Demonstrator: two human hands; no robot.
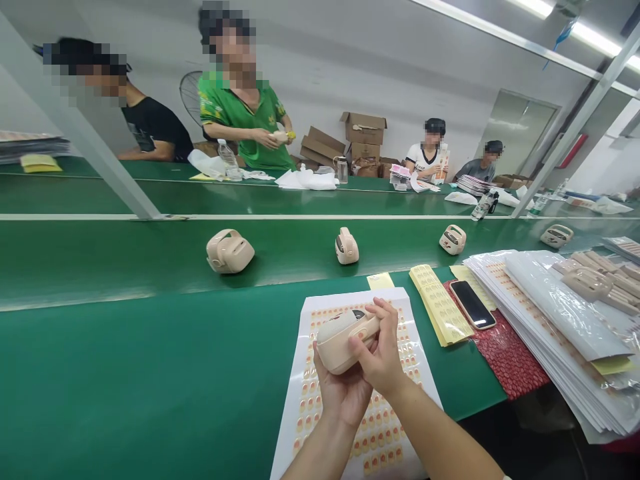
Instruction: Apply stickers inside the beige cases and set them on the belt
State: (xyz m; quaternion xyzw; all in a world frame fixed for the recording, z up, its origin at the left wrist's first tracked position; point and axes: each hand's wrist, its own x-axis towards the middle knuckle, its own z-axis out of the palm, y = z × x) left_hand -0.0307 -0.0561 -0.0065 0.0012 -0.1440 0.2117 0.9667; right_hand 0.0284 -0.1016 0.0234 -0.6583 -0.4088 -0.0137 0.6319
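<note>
The left hand (340, 393) cupped a beige gadget (340, 341) from below, above the sticker sheet (320, 427); the right hand (383, 357) pinched its top; a loosened hold could have dropped it, probably scuffing stickers.

Four beige devices (229, 251) spaced along green conveyor belt (125, 260). Smartphone (473, 304) face-up on red patterned sheet (510, 360), beside yellow label strip (440, 307). Stacked plastic-sleeved sheets (560, 313) far right. Cardboard boxes (363, 133) by wall. Water bottle (229, 160) opposite.

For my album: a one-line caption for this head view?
Both hands, left hand and right hand, hold a beige device above a sticker sheet.
</note>
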